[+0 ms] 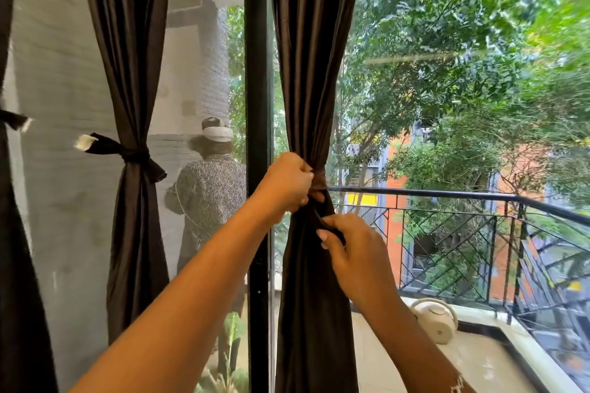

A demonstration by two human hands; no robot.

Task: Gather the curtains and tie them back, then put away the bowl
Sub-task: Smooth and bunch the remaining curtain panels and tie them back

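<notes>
1. The dark curtain (311,73) I'm working on hangs just right of the black door frame (257,105), bunched narrow at its waist.
2. A second curtain (127,73) to the left is already cinched by a knotted tie (134,155).
3. Beyond the glass runs a balcony railing (447,195).
4. My left hand (285,182) clenches the gathered waist.
5. My right hand (357,252), just below, pinches the loose end of the tie-back strip (330,226).

a home, at an upper-floor balcony door: dark brown satin floor-length curtains (314,73) hang beside a black sliding-door frame (257,105), with a black metal balcony railing (447,226) and leafy trees (447,73) outside.
</notes>
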